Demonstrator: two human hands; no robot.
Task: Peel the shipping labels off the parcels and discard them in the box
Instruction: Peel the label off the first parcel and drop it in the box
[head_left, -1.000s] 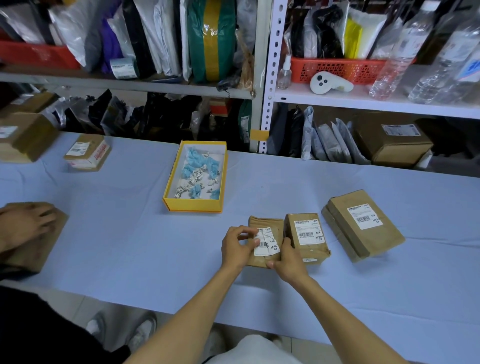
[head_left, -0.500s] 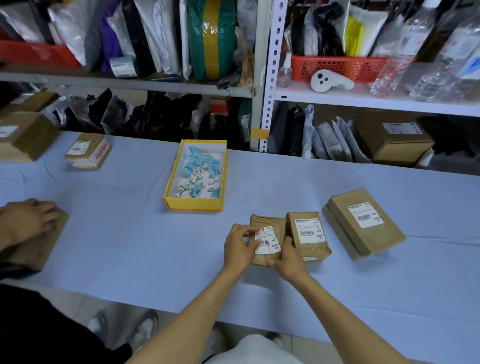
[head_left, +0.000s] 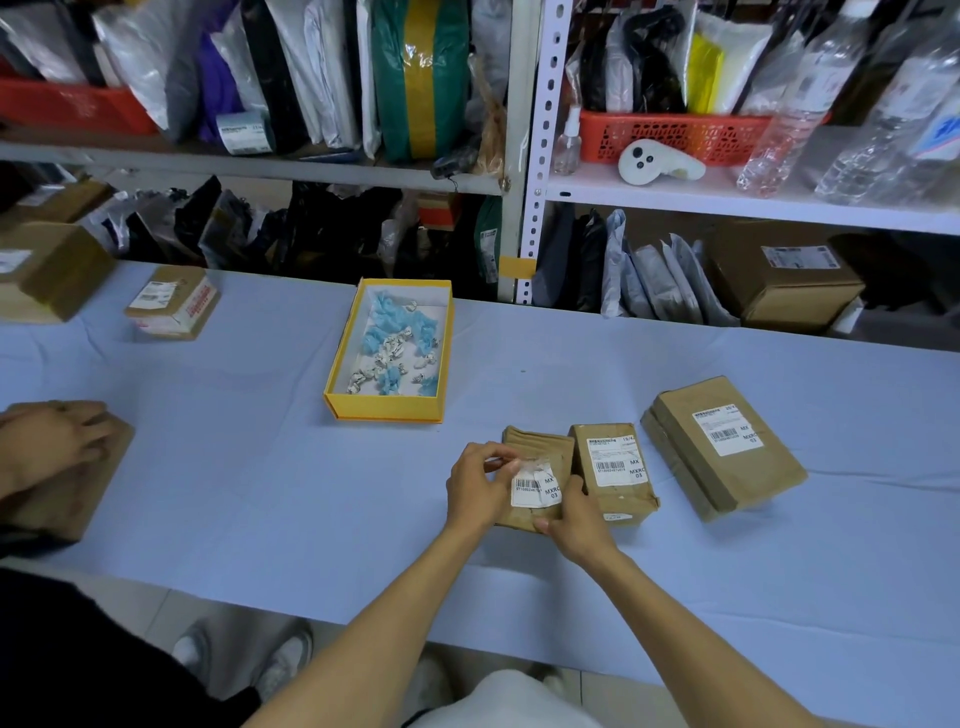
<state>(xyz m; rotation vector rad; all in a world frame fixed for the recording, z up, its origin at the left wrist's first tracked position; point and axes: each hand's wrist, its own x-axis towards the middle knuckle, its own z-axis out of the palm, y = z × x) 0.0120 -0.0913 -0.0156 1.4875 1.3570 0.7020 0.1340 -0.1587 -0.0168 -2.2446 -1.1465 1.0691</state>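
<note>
On the tabletop (head_left: 260, 493), your left grip (head_left: 478, 486) pinches the shipping label (head_left: 535, 488) by its lifted edge while your right grip (head_left: 576, 519) clamps the parcel (head_left: 537, 444), bracing the peel.

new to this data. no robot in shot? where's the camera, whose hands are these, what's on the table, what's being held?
There is no robot: a person works with bare hands, and the single picture comes from a wide-angle camera worn on their head, looking forward and down. The two forearms rising from the bottom edge are theirs. The left hand pinches the lifted top edge of a white shipping label, while the right hand grips the small brown paper parcel that it sticks to. On the pale blue tablecloth lie two more labelled parcels to the right, a medium brown parcel and a larger brown parcel, and an open yellow cardboard box holding crumpled label scraps. At the far left, another person's hand rests on a further brown parcel.
</note>
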